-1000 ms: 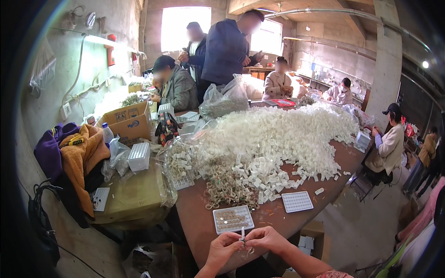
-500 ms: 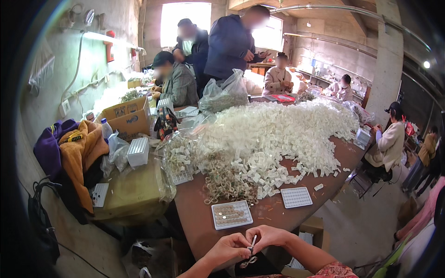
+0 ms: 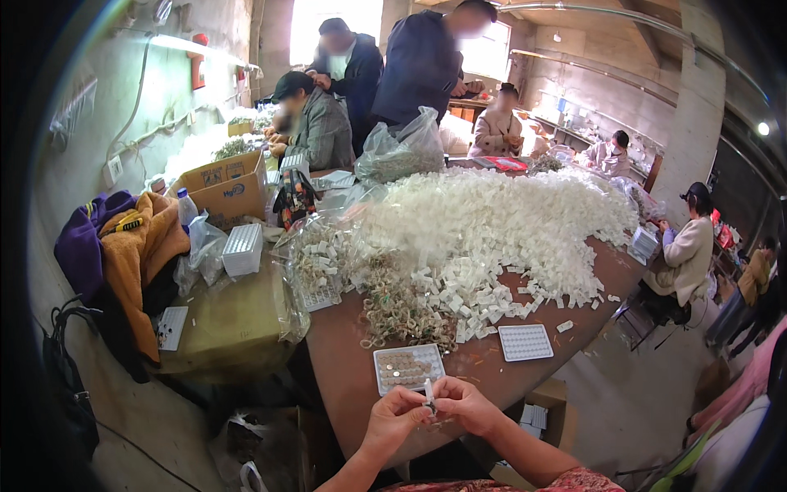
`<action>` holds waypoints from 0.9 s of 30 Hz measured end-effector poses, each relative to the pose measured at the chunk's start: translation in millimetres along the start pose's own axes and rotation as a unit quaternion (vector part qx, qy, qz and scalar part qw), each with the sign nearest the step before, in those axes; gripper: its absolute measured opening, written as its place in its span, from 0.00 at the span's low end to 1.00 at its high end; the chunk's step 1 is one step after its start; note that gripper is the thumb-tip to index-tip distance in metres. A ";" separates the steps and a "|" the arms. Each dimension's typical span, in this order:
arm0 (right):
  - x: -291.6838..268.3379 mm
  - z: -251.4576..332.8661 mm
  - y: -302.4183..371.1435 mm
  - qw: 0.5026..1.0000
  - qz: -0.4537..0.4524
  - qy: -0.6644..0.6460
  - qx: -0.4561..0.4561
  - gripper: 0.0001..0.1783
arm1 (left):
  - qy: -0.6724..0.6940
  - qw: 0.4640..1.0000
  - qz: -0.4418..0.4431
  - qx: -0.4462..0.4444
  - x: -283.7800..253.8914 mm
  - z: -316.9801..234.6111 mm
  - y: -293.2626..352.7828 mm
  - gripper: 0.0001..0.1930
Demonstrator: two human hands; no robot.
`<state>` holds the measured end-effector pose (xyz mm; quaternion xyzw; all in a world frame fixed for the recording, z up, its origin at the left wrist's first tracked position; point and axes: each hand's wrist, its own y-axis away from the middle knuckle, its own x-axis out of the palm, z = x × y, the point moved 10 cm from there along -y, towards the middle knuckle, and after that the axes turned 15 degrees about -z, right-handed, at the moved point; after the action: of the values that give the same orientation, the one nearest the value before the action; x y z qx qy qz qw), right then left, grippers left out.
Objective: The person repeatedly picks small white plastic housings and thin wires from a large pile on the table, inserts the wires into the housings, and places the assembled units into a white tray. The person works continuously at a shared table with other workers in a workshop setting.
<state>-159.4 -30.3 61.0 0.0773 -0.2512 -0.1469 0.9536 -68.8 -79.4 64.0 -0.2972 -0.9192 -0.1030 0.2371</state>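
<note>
Over the table's near edge, my left hand (image 3: 397,412) and my right hand (image 3: 466,405) meet with fingertips pinched together. Between them stands a small white plastic piece (image 3: 429,389), with something darker at its lower end that is too small to make out. Just beyond my fingers lies a white compartment tray (image 3: 377,371), partly filled with small round tan pieces and a few shiny ones. To its right is a second white tray (image 3: 525,343) with rows of slots. Behind the first tray spreads a heap of brownish cord-like loops (image 3: 398,320).
A large mound of white plastic pieces (image 3: 500,221) covers much of the brown table (image 3: 352,394). Stacked white trays (image 3: 243,250), a cardboard box (image 3: 225,190) and jackets (image 3: 143,254) are on the left. An open carton (image 3: 557,414) sits below right. Several people work around.
Both hands have risen and moved slightly left, toward the tray of round pieces, still pinching the white piece. A loop that hung below the fingers is less visible. The head view has shifted slightly.
</note>
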 end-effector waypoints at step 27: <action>7.9 43.8 6.4 0.977 -0.156 0.078 -0.121 0.05 | 0.013 0.984 -0.157 0.083 -7.0 -36.1 -27.2 0.06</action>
<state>-173.2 -29.9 103.8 0.0107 -0.1410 -0.3166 0.9380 -66.5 -116.6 90.5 -0.1275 -0.9566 -0.0664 0.2533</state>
